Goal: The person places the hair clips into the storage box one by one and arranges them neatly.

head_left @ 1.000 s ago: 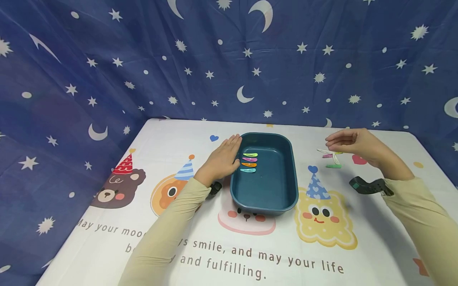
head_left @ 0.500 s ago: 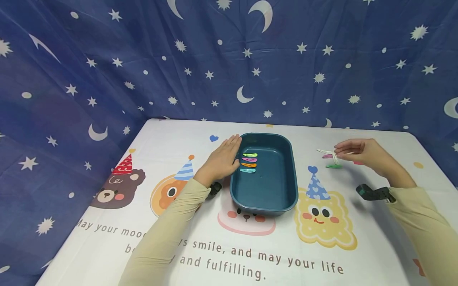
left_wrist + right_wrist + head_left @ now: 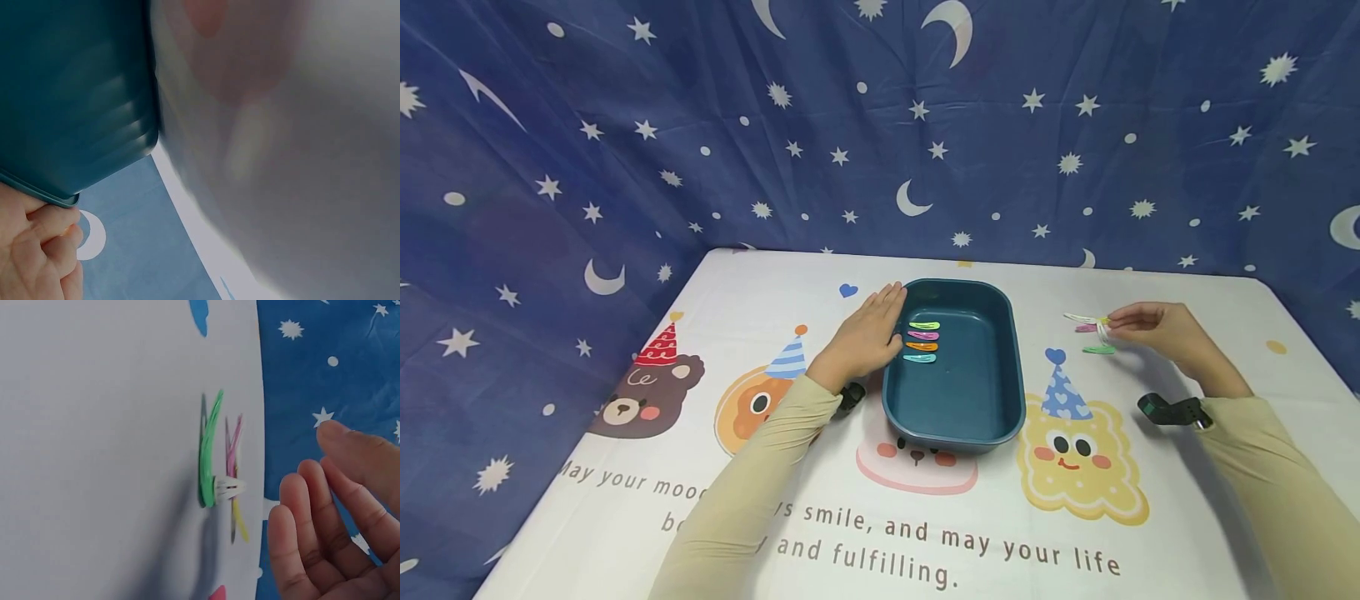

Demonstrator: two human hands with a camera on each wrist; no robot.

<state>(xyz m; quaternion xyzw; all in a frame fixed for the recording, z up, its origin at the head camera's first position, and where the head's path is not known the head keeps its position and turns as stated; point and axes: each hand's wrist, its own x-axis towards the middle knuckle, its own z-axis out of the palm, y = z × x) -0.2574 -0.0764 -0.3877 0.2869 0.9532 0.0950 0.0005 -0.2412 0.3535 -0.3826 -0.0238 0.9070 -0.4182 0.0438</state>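
Observation:
My left hand [image 3: 863, 332] rests on the left rim of a dark teal plastic basin [image 3: 981, 417], fingers straight; in the left wrist view its fingertips lie against the rim. Lined up inside along the basin's left are a yellow-green hair clip [image 3: 924, 326], a pink one [image 3: 923, 336], an orange one [image 3: 922, 347] and a light blue one [image 3: 920, 358]. To the right, my right hand [image 3: 1165, 329] hovers beside a loose group of clips, thumb apart from the fingers and nothing held. That group has a green clip [image 3: 207, 453], a pink one [image 3: 235, 444], a yellow one [image 3: 240, 520] and white ones [image 3: 1078, 317].
A white tablecloth [image 3: 1210, 333] with printed cartoon figures and lettering covers the table. Behind it hangs a blue curtain [image 3: 820, 100] with moons and stars. A black wrist camera [image 3: 1172, 412] sticks out under the right wrist.
My right hand has come down towards the table, going right of the clips and then slightly back left. My left hand and the basin have stayed put.

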